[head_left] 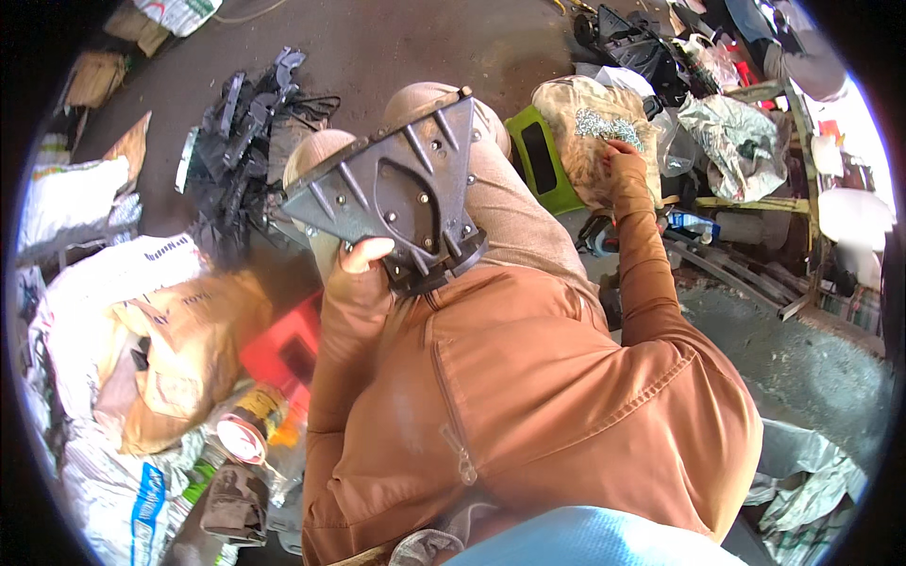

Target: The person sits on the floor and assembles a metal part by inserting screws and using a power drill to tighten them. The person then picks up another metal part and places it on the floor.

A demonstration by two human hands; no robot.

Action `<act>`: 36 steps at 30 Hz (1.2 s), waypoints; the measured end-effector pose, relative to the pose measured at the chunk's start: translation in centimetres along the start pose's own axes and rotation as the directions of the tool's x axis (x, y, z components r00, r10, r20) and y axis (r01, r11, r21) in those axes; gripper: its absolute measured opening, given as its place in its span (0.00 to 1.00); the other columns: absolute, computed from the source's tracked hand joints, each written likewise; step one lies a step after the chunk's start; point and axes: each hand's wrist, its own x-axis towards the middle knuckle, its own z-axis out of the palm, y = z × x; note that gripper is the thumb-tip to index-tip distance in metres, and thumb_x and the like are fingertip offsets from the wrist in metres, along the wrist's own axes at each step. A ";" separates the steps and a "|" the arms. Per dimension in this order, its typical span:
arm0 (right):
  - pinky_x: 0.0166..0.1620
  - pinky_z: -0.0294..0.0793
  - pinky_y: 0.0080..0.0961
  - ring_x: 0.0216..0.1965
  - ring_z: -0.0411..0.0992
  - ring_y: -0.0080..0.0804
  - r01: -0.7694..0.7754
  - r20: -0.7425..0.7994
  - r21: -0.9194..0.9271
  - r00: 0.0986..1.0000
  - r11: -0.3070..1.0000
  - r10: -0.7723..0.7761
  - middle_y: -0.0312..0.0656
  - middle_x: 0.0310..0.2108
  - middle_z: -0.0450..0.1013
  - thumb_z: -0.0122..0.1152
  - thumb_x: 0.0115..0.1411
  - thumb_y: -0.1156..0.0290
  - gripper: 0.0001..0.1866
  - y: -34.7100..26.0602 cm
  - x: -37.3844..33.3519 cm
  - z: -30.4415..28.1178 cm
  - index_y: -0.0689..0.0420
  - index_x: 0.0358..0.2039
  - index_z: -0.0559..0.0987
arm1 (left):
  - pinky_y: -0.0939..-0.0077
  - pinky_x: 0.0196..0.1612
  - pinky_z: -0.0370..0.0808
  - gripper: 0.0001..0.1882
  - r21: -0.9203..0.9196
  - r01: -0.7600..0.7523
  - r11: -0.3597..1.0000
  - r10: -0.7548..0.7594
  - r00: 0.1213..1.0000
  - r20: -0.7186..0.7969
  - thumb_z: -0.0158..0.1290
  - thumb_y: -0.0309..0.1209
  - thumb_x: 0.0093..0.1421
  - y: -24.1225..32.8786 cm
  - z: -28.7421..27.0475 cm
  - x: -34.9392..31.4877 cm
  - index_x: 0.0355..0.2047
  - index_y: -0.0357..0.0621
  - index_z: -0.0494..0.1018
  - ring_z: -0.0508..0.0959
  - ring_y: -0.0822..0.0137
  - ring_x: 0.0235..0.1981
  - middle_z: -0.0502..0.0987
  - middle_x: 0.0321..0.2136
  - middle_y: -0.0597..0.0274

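1. A person's left hand (pixel 363 262) grips a ribbed black bracket (pixel 401 193) above the lap (pixel 519 217).
2. The right hand (pixel 624 162) reaches silvery fasteners (pixel 604 124); I cannot tell whether it pinches any.
3. The fasteners lie atop a stained sack (pixel 576 156), beside a green frame (pixel 561 195).

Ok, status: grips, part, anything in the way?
Left grip: holding black ribbed part over lap. Right grip: at small metal pieces on cloth sack. Green frame beside sack, not blocking.

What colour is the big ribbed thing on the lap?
The ribbed thing is dark grey, nearly black; head view.
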 end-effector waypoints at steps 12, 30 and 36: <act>0.43 0.72 0.29 0.36 0.74 0.37 0.388 0.076 -0.706 0.873 0.592 -0.482 0.41 0.31 0.75 0.66 0.49 0.62 0.11 0.9 0.5 3.9 0.54 0.31 0.82 | 0.62 0.52 0.71 0.28 0.123 -0.012 0.992 0.017 0.999 -0.033 0.47 0.28 0.43 -0.8 -1.6 1.6 0.49 0.40 0.68 0.74 0.56 0.46 0.74 0.44 0.56; 0.34 0.70 0.16 0.29 0.70 0.17 0.381 0.666 -0.265 0.737 0.886 -0.117 0.35 0.26 0.75 0.62 0.55 0.69 0.09 -23.9 -17.8 13.2 0.60 0.35 0.80 | 0.65 0.53 0.70 0.35 0.087 0.025 0.996 -0.028 0.999 0.032 0.50 0.29 0.39 -0.1 -1.3 1.8 0.53 0.39 0.62 0.72 0.58 0.47 0.71 0.46 0.55; 0.34 0.71 0.18 0.28 0.71 0.19 0.497 0.714 -0.317 0.686 0.808 -0.142 0.37 0.25 0.76 0.63 0.54 0.68 0.10 -24.0 -17.0 14.3 0.61 0.33 0.80 | 0.63 0.54 0.69 0.37 0.097 0.002 0.995 -0.010 0.996 0.084 0.50 0.29 0.40 -0.2 -1.5 2.1 0.55 0.39 0.61 0.71 0.55 0.49 0.70 0.48 0.53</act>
